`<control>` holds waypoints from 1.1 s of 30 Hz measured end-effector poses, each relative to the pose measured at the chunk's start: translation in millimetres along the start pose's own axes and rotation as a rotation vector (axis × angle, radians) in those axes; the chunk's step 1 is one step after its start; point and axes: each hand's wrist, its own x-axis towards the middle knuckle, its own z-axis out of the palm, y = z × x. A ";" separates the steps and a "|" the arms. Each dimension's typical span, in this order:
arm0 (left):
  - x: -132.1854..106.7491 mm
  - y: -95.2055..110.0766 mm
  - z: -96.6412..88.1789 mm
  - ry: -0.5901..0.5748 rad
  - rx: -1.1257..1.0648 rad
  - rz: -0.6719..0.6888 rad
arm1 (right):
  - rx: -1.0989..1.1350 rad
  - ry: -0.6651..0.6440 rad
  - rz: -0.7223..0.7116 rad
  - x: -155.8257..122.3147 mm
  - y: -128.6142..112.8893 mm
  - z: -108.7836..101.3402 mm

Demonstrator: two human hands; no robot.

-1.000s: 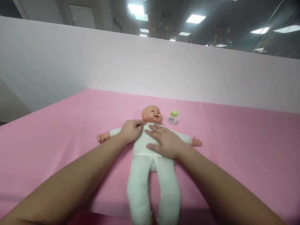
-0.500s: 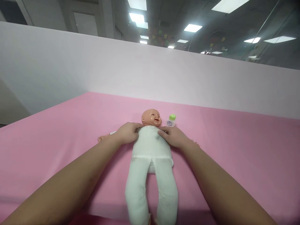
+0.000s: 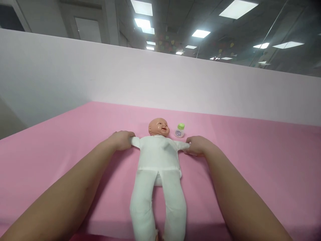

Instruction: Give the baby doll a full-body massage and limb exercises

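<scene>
A baby doll (image 3: 158, 154) with a bald plastic head and a white cloth body lies on its back, head away from me and legs towards me. Its arms stretch out to both sides. My left hand (image 3: 122, 140) is closed round the doll's arm on the left, and my right hand (image 3: 198, 145) grips the arm on the right near its end. Both of the doll's hands are hidden by mine. Right of the doll's head stands a small clear bottle (image 3: 180, 130) with a green cap and a printed label.
The doll and bottle rest on a pink-covered table (image 3: 250, 167). Behind it and along the left runs a low white partition (image 3: 160, 83). Beyond that are a door (image 3: 88, 29) and glass with ceiling lights.
Both hands have slid outward from the doll's shoulders along its arms, towards the ends. The sleeves by the shoulders now show.
</scene>
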 end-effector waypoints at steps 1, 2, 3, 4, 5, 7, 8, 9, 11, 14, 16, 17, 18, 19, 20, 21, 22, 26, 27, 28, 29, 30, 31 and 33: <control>3.4 -7.4 0.2 0.044 0.018 -0.031 | 0.002 0.013 0.018 3.2 6.2 -0.8; 6.2 -14.9 0.4 0.093 0.024 -0.063 | 0.008 0.028 0.039 6.1 13.1 -1.7; 8.4 -22.2 0.6 0.143 0.013 -0.097 | 0.022 0.045 0.059 8.7 20.5 -2.8; 10.1 -29.0 1.1 0.188 -0.017 -0.130 | 0.043 0.063 0.078 10.8 28.0 -3.9; 11.3 -35.1 2.0 0.225 -0.063 -0.155 | 0.069 0.081 0.097 12.5 35.2 -5.0; 12.9 -44.0 5.2 0.279 -0.185 -0.178 | 0.119 0.100 0.132 15.1 48.0 -7.1; 13.3 -46.5 7.1 0.299 -0.257 -0.176 | 0.145 0.097 0.138 16.1 53.4 -8.2; 13.6 -47.8 9.1 0.316 -0.334 -0.168 | 0.172 0.087 0.135 17.0 58.2 -9.2; 13.6 -47.1 12.4 0.354 -0.494 -0.146 | 0.245 0.036 0.112 18.4 66.3 -10.6; 12.8 -43.0 15.6 0.417 -0.746 -0.129 | 0.422 -0.051 0.069 20.0 76.7 -8.9; 12.5 -41.5 17.1 0.418 -0.904 -0.136 | 0.587 -0.094 0.019 20.8 82.5 -3.5; 12.7 -41.6 17.9 0.402 -0.969 -0.146 | 0.686 -0.117 -0.020 21.4 84.9 0.4; 13.2 -42.1 18.6 0.384 -1.021 -0.160 | 0.789 -0.143 -0.065 22.3 86.8 4.9; 14.1 -43.0 19.4 0.370 -1.061 -0.175 | 0.887 -0.169 -0.110 23.4 88.2 9.6; 15.2 -44.1 20.0 0.361 -1.098 -0.191 | 0.970 -0.185 -0.145 25.0 89.1 14.2; 16.6 -45.3 20.5 0.356 -1.137 -0.205 | 1.032 -0.184 -0.165 26.9 89.7 18.3; 18.2 -46.2 20.9 0.355 -1.177 -0.219 | 1.069 -0.173 -0.173 29.2 89.9 21.7; 26.2 -47.8 21.9 0.388 -1.267 -0.292 | 1.073 -0.134 -0.140 38.5 89.7 27.6; 27.9 -47.9 22.2 0.402 -1.264 -0.309 | 1.071 -0.136 -0.139 40.0 90.1 28.0; 29.0 -47.9 22.5 0.414 -1.257 -0.322 | 1.076 -0.136 -0.141 40.9 90.9 28.3; 29.5 -48.1 22.8 0.423 -1.253 -0.327 | 1.088 -0.135 -0.146 41.1 92.2 28.9; 29.2 -48.5 22.9 0.426 -1.251 -0.327 | 1.109 -0.137 -0.154 40.8 94.1 29.8; 28.1 -49.1 22.8 0.423 -1.252 -0.320 | 1.141 -0.139 -0.161 40.1 96.5 30.9; 24.3 -50.9 22.4 0.408 -1.262 -0.300 | 1.231 -0.137 -0.177 38.1 102.4 33.7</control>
